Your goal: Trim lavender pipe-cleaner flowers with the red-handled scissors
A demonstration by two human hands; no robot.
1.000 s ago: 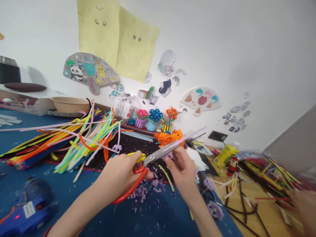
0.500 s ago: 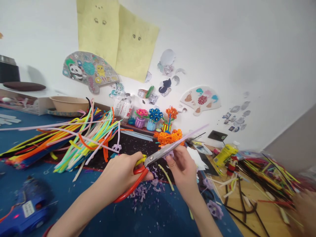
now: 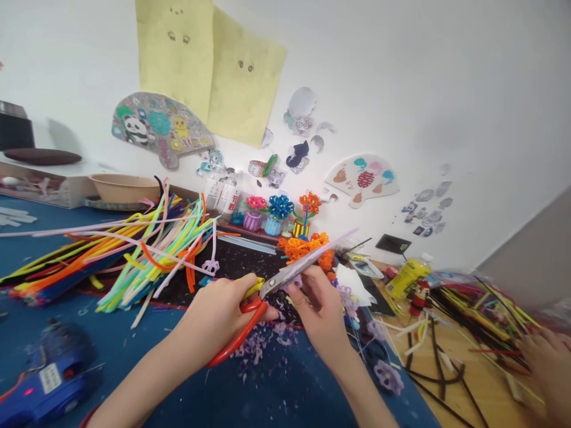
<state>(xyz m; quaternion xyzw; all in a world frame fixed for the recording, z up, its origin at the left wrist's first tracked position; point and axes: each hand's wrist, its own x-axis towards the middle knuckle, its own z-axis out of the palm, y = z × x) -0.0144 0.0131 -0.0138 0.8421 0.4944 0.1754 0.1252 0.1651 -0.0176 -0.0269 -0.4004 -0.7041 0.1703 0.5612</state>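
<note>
Plainly you are partway through shearing a lilac strip (image 3: 341, 240), judging by the purple fluff (image 3: 254, 348) on the blue tabletop (image 3: 209, 392); taking the scissors (image 3: 270, 287) as the clock's centre, that fluff lies toward six to seven o'clock. Your left hand (image 3: 218, 312) is closed around the red and yellow handles; your right hand (image 3: 323, 315) pinches the lilac strip between thumb and fingers, between three and four o'clock; the strip runs alongside the blades, its tip out toward two o'clock; whether the blades stand parted, you cannot tell from here.

As for what looks done, one lilac flower (image 3: 388, 377) lies toward four o'clock, with a smaller bloom (image 3: 377, 330) just beyond your right wrist; another, stemmed blossom (image 3: 210, 267) rests at nine o'clock; pink flowers (image 3: 256, 205), blue flowers (image 3: 281, 208) and orange flowers (image 3: 311, 204) stand potted around twelve.

What seems left is the rest of this strip, since its long outer end looks fuzzy and whole; the glue gun (image 3: 53, 377), its red light lit, sits untouched at eight o'clock; uncut pipe cleaners (image 3: 169, 255) are heaped toward nine to ten; how many more blooms are wanted, you cannot tell.
</note>
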